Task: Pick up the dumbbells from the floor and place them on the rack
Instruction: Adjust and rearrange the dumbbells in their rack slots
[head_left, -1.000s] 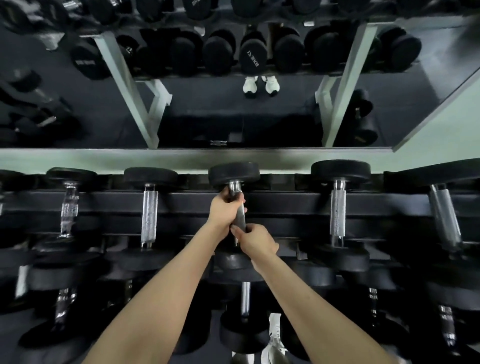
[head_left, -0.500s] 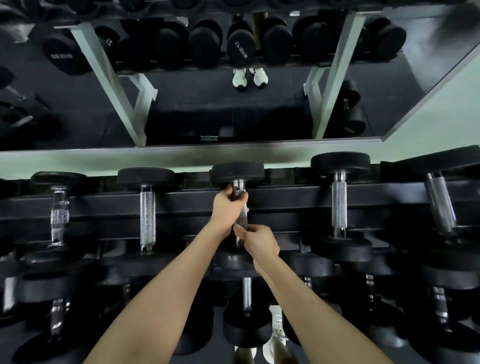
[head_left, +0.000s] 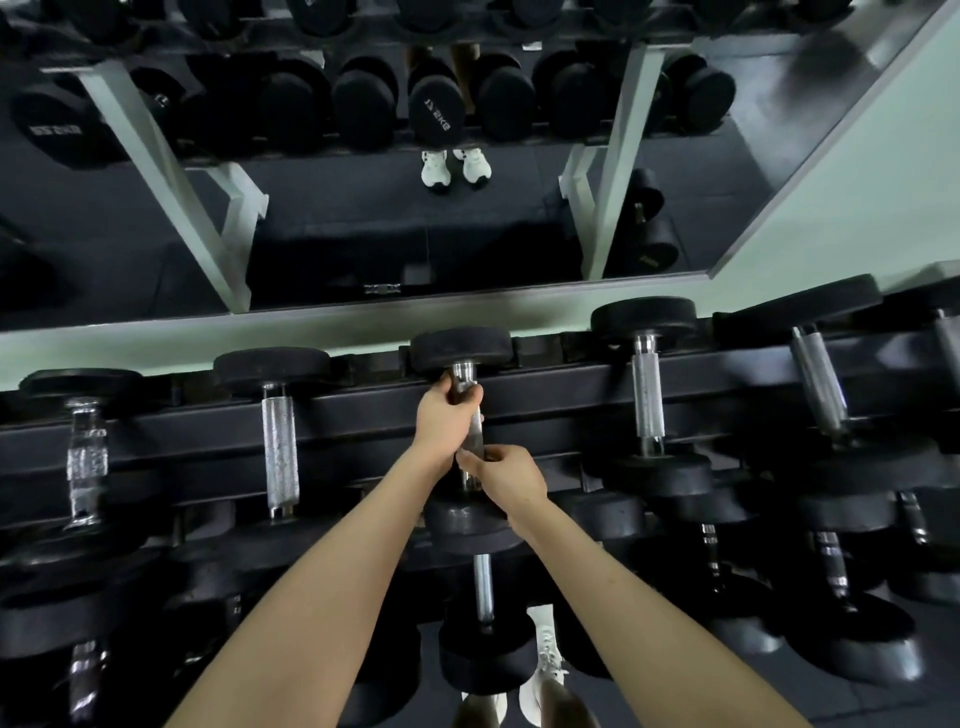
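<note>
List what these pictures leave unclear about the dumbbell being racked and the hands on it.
Head view only:
- Dumbbell: most of its handle is covered by the left hand and right hand.
- Its near head is partly hidden behind the right wrist; whether it rests on the rack cannot be told.
- Its weight marking is not visible.
- How firmly the fingers grip: undersides hidden.
- Lower rack rows: dark, and covered by the forearms.

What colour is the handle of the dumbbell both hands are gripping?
Shiny silver metal handle with a rough textured grip, between black ends; seen in the head view.
</note>
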